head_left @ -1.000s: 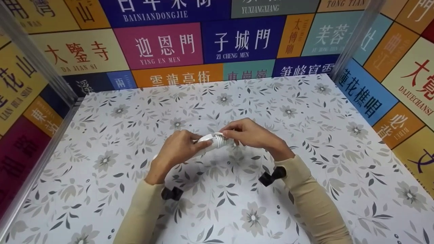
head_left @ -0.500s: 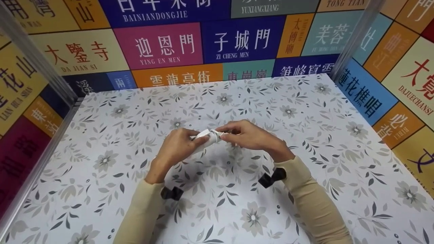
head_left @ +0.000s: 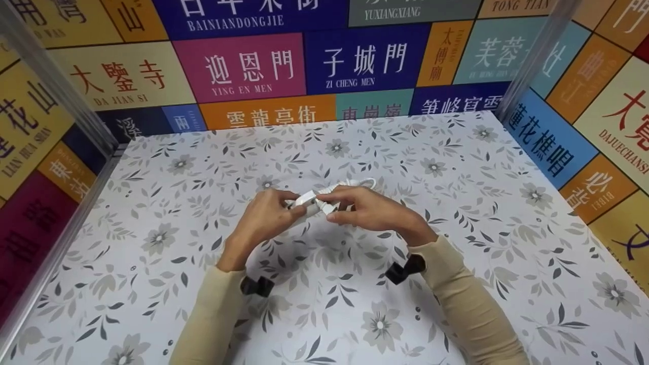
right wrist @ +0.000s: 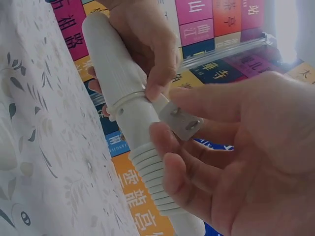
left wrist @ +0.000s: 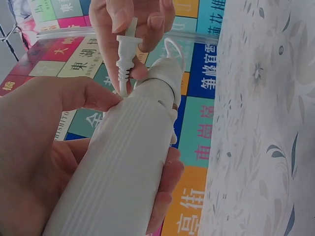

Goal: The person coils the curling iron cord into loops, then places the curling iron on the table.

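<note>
My left hand (head_left: 266, 215) grips a white stick-shaped electric appliance (left wrist: 118, 157), its body ribbed lengthwise. The thumb lies along its upper side near the collar. In the right wrist view, white coils (right wrist: 152, 179) wrap the appliance's far part. My right hand (head_left: 370, 209) pinches a white two-pin plug (right wrist: 183, 122) between thumb and fingers, right beside the appliance. From the plug, a short ribbed cord end (left wrist: 124, 78) runs down toward the left thumb. A loop of white cord (head_left: 371, 181) shows behind the right hand, which hides part of the appliance in the head view.
The table (head_left: 324, 284) has a white cover with a grey flower and leaf print. Colourful panels with lettering (head_left: 238, 66) stand at the back and both sides, with clear corner posts (head_left: 532, 66). Each forearm wears a black wrist mount (head_left: 405, 268).
The coils seen between my hands one second ago are now largely behind the right hand. The right fingers have shifted to the plug, now visible, and a cord loop shows beyond them.
</note>
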